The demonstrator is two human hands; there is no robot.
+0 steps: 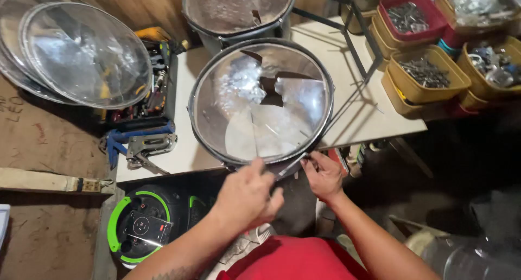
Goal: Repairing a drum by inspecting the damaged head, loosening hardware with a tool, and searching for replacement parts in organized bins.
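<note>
The drum (261, 103) with the torn clear head sits at the worktop's (358, 114) front edge. The left hand (247, 196) is curled closed on its near rim; the right hand (323, 176) pinches a thin metal tool (291, 166) there. A staple gun (145, 148) lies toward the front left corner.

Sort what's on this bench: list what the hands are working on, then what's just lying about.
In hand:
- torn drum
- its black rim
- left hand
- right hand

Lying about:
- clear drumheads
- staple gun
- tool tray
- yellow bins of hardware
- second drum
</note>
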